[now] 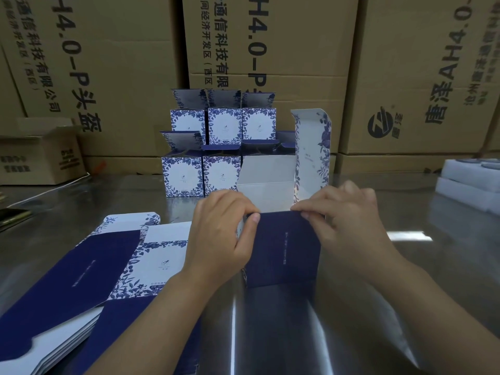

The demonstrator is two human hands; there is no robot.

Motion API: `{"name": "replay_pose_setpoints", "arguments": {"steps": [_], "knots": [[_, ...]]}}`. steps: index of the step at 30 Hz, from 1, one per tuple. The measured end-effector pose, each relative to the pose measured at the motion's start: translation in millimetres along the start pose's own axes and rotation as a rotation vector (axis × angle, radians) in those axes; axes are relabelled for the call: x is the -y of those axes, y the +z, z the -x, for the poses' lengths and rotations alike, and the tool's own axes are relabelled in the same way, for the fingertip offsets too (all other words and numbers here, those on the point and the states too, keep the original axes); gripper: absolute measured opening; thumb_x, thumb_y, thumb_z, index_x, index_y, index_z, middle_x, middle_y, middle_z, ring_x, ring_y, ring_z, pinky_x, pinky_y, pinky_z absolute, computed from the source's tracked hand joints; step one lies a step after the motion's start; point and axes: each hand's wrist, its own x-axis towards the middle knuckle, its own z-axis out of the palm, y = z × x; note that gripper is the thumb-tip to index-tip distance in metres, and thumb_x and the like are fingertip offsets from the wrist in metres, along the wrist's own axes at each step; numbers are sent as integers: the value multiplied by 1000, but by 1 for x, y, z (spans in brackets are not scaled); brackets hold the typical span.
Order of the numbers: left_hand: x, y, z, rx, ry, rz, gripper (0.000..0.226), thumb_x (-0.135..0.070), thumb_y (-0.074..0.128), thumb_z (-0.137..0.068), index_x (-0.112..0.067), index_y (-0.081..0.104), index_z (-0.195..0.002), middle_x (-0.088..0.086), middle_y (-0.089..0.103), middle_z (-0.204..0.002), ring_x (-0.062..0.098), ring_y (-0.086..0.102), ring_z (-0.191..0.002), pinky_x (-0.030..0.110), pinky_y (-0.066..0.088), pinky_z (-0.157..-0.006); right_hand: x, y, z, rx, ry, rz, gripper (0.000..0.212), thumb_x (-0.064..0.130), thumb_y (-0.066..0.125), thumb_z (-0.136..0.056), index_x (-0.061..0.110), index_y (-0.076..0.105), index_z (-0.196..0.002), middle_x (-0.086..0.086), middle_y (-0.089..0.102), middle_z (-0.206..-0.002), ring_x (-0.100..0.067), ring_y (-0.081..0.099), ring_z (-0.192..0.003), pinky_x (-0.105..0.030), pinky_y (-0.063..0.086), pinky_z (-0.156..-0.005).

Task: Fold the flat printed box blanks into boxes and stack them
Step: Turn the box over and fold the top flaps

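A half-formed box [281,247] stands upright on the metal table, its dark blue wall facing me and its white inside open. Its lid flap [313,147] sticks up at the far right. My left hand [224,234] pinches the top left corner of the blue wall. My right hand [349,226] pinches the top right corner. A pile of flat blue-and-white blanks [89,272] lies at the lower left. Several folded boxes [216,147] with floral print are stacked in two tiers behind, lids open.
Large brown cartons [405,63] form a wall behind the table. A small brown carton [40,155] sits at the far left. White foam trays [470,182] lie at the right edge. The steel tabletop [351,320] gleams in front.
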Motion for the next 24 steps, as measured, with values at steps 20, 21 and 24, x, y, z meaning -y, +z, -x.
{"name": "replay_pose_setpoints", "arguments": {"steps": [20,21,24], "knots": [[0,1,0,-63,-6,113,20,-24,47,-87,-14,63,-94,-4,61,-101,14,52,-99,28,37,-88,-18,-1,-2,86,-65,75,44,-13,54,-72,17,76,-97,-4,66,-80,-30,53,-65,-34,33,-65],[0,0,0,-83,-12,141,22,-24,47,-86,-14,61,-101,-5,59,-106,13,51,-102,26,36,-91,-19,-1,-2,122,-11,28,44,-15,54,-76,16,75,-98,-5,65,-85,-31,55,-71,-34,34,-69],[1,-2,-1,-151,-38,163,31,-23,45,-88,-12,55,-115,-8,51,-113,9,45,-107,20,32,-97,-25,-2,1,169,150,-136,35,-9,47,-87,15,72,-94,2,59,-94,-21,53,-89,-24,33,-76]]}}
